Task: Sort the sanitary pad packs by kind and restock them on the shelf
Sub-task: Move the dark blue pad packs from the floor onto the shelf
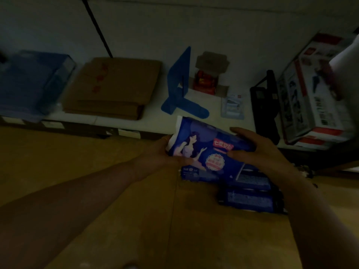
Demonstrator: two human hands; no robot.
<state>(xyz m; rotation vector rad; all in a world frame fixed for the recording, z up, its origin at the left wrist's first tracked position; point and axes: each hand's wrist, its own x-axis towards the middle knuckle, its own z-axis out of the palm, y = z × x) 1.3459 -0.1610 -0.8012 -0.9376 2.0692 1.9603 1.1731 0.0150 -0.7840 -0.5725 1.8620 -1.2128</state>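
Pretty dark, but left hand [165,150] and right hand [258,150] both grip a blue pad pack [206,150]. Blue bookend [180,88] at its 12 o'clock, black rack [266,105] at 2, flat cardboard [112,88] at 10.

Pad pack [204,150] — dark blue, white edge, red label; bookend [179,88] — blue.

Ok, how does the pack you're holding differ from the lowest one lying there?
The held pack is tilted between left hand and right hand; the lowest pack lies flat, untouched. The held pack shows a woman's figure and red label; the lowest pack, small print. Both are dark blue.
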